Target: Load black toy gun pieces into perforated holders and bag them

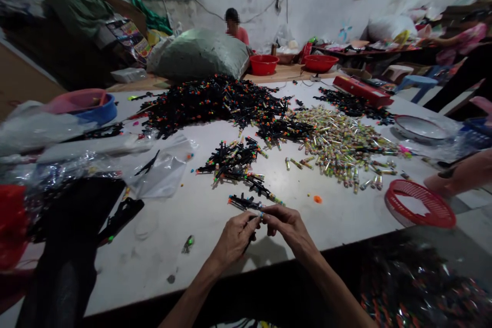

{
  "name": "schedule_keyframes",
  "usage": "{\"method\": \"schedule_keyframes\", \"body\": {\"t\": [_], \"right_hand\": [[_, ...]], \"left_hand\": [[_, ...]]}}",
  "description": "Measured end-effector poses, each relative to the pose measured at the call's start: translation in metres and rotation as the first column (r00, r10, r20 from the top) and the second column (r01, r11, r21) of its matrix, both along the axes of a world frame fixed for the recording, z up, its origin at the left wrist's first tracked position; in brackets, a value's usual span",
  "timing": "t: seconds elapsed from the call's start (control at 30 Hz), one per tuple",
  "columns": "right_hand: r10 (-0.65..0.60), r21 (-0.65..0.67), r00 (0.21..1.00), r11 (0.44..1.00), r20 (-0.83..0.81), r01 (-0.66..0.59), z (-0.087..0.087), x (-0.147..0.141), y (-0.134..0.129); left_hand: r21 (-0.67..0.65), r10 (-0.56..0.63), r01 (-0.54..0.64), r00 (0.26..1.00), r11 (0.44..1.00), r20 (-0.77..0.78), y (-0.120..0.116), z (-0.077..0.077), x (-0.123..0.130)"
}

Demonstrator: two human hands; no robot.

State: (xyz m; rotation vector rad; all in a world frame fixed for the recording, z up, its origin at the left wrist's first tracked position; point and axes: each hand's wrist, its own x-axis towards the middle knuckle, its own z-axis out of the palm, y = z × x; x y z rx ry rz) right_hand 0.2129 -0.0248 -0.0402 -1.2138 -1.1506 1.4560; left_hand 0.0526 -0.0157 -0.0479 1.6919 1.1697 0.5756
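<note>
My left hand point(237, 236) is closed on a small black plastic piece point(250, 240), mostly hidden by the fingers and palm. The fingertips of my right hand point(286, 223) meet it at a small light-blue and white part point(261, 214), too small to make out fully. Just beyond the fingers lies a black toy-like piece with orange tips point(244, 202). Behind it is a small heap of similar black pieces point(234, 159). A pile of small clear tubes with yellow-green contents point(342, 143) spreads to the right.
A large black heap point(215, 102) covers the table's far side. At right are a red basket point(438, 218) and a white basin point(418, 128). Plastic bags point(165, 169) and a black cloth point(69, 246) lie left. A person point(241, 33) sits behind a big sack point(200, 54).
</note>
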Motion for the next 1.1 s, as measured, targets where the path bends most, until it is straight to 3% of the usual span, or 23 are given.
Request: {"method": "schedule_keyframes", "body": {"t": [0.2,0.43,0.67,0.9,1.0,1.1], "right_hand": [[0.096,0.006,0.995,0.995,-0.042,-0.095,-0.004,0.004,0.001],[0.111,-0.021,0.990,0.993,-0.083,-0.113,-0.005,0.007,0.003],[0.191,0.037,0.981,0.981,-0.033,-0.190,-0.002,0.012,0.006],[0.368,0.049,0.926,0.926,0.088,-0.373,0.017,0.015,0.002],[0.351,0.082,0.921,0.926,0.169,-0.368,0.021,0.013,0.000],[0.289,0.087,0.946,0.949,0.147,-0.304,0.020,0.012,0.000]], "left_hand": [[0.152,-0.058,0.102,0.962,0.983,-0.267,0.003,0.005,-0.006],[0.175,-0.132,0.228,0.890,0.958,-0.436,0.008,0.009,-0.008],[0.157,-0.200,0.313,0.847,0.937,-0.493,0.008,0.007,-0.007],[0.181,-0.378,0.518,0.783,0.836,-0.494,0.010,0.009,-0.017],[0.165,-0.434,0.566,0.760,0.808,-0.483,0.015,0.010,-0.020],[0.149,-0.422,0.554,0.759,0.819,-0.496,0.020,0.014,-0.020]]}}
